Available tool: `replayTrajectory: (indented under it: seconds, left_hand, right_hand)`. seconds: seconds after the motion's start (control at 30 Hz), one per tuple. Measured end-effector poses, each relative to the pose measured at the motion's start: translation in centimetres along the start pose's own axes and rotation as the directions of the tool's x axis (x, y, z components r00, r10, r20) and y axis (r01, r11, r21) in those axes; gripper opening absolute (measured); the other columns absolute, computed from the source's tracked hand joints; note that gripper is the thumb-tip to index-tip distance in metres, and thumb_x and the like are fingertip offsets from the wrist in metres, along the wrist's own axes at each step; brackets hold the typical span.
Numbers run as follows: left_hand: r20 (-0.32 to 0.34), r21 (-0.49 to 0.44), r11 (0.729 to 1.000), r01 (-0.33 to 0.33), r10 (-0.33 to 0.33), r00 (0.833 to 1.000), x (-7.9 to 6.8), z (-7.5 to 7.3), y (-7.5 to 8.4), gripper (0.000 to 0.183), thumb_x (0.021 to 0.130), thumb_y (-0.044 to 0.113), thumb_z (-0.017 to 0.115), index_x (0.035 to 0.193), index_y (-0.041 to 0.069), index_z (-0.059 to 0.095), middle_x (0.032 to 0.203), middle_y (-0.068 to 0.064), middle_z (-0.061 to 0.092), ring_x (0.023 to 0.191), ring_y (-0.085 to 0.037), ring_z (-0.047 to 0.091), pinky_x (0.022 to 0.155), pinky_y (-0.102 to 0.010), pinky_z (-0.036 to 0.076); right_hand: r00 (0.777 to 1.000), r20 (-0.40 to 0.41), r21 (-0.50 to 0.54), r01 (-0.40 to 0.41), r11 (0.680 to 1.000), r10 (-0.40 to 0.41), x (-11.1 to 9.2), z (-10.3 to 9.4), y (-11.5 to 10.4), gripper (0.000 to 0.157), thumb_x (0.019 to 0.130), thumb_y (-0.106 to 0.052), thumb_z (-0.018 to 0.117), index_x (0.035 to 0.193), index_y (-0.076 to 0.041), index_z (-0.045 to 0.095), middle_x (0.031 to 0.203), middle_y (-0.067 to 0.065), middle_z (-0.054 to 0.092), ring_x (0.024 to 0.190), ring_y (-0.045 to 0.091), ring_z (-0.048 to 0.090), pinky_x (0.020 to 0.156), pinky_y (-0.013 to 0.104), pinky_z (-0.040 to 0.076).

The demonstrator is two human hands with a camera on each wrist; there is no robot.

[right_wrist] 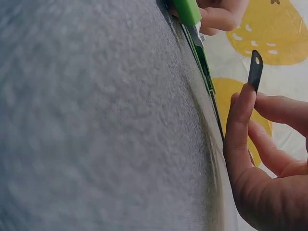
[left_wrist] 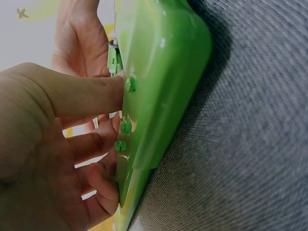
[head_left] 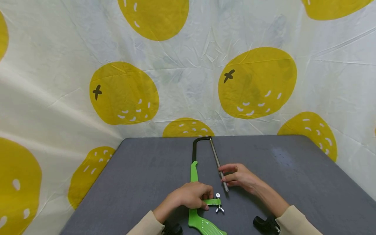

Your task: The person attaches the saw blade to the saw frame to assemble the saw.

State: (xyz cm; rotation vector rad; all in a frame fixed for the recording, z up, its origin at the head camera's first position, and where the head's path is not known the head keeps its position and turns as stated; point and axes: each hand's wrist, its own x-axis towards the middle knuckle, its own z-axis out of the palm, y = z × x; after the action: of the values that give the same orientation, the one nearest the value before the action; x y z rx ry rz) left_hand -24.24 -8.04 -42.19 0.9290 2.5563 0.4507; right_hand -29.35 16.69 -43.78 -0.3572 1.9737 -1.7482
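The saw (head_left: 194, 173) lies on the grey table (head_left: 152, 169), its black arm reaching to twelve o'clock and its handle (head_left: 205, 226) slanting off to five. The person's left hand (head_left: 192, 195) grips the green frame midway, the thumb on one face and the fingers curled round the other; the left wrist view shows gaps between those fingers. This hand stands in the way, hiding the stretch of frame where the crossbar (head_left: 212, 202) joins. From there the crossbar points between three and four o'clock, ending in a bolt with a wing nut (head_left: 219, 209).

Between two and three o'clock from the left hand, the right hand (head_left: 239, 178) pinches the blade (head_left: 215, 155) between its fingertips, which cover part of it. The blade runs towards half past eleven, its far end at the tip of the black arm; whether it is hooked there cannot be told. Its near end, pierced by a hole, is free, near the bolt but apart from it.

Round about, a black wrist device (head_left: 265, 224) sits at five o'clock from the right hand, by a beige sleeve (head_left: 298, 222). Beyond the table's twelve o'clock edge hangs a white curtain (head_left: 188, 88) with yellow prints.
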Motion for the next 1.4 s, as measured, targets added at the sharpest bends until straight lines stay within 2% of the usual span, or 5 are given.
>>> replayTrajectory:
  seconds: [0.13, 0.3, 0.7, 0.9, 1.4]
  left_hand:
    - [0.005, -0.005, 1.0, 0.004, -0.004, 1.0, 0.0, 0.0, 0.0, 0.022, 0.088, 0.026, 0.083, 0.103, 0.027, 0.068, 0.085, 0.015, 0.061, 0.072, 0.001, 0.055, 0.066, -0.022, 0.048]
    - [0.001, -0.002, 1.0, 0.001, -0.001, 1.0, 0.1, 0.0, 0.0, 0.022, 0.088, 0.026, 0.084, 0.102, 0.027, 0.068, 0.084, 0.015, 0.061, 0.072, 0.001, 0.055, 0.066, -0.022, 0.048]
    - [-0.014, 0.022, 1.0, -0.011, 0.011, 1.0, 0.0, 0.0, 0.1, 0.022, 0.086, 0.026, 0.084, 0.1, 0.028, 0.067, 0.082, 0.016, 0.06, 0.071, 0.001, 0.054, 0.065, -0.021, 0.046]
    - [-0.018, 0.026, 1.0, -0.011, 0.011, 1.0, 0.1, 0.1, -0.1, 0.022, 0.086, 0.027, 0.085, 0.099, 0.028, 0.067, 0.081, 0.016, 0.06, 0.071, 0.002, 0.055, 0.065, -0.021, 0.046]
    - [-0.015, 0.019, 1.0, -0.013, 0.013, 1.0, 0.0, 0.0, 0.0, 0.022, 0.087, 0.025, 0.084, 0.101, 0.027, 0.068, 0.083, 0.015, 0.061, 0.072, 0.002, 0.055, 0.067, -0.02, 0.047]
  right_hand:
    - [1.0, 0.022, -0.005, 0.0, 1.0, 0.0, 0.1, 0.3, 0.1, 0.053, 0.092, -0.004, 0.07, 0.14, 0.013, 0.053, 0.122, 0.017, 0.064, 0.093, 0.013, 0.072, 0.08, 0.031, 0.059]
    - [0.998, 0.054, -0.045, 0.024, 0.999, -0.021, 0.1, 1.0, 0.3, 0.052, 0.089, -0.003, 0.072, 0.136, 0.014, 0.055, 0.113, 0.015, 0.063, 0.086, 0.012, 0.071, 0.077, 0.029, 0.06]
    - [0.992, 0.112, -0.094, 0.064, 0.994, -0.053, -0.1, 2.1, 0.2, 0.049, 0.084, 0.0, 0.072, 0.128, 0.016, 0.058, 0.113, 0.02, 0.065, 0.08, 0.013, 0.067, 0.073, 0.029, 0.06]
    - [0.994, 0.097, -0.166, 0.063, 0.984, -0.047, 0.0, 2.4, 0.1, 0.046, 0.082, -0.001, 0.073, 0.125, 0.013, 0.062, 0.113, 0.019, 0.066, 0.078, 0.014, 0.065, 0.068, 0.029, 0.059]
    - [0.996, 0.064, -0.201, 0.067, 0.977, -0.055, -0.1, 2.5, 0.1, 0.042, 0.079, 0.003, 0.072, 0.12, 0.011, 0.064, 0.108, 0.02, 0.066, 0.07, 0.014, 0.061, 0.06, 0.028, 0.056]
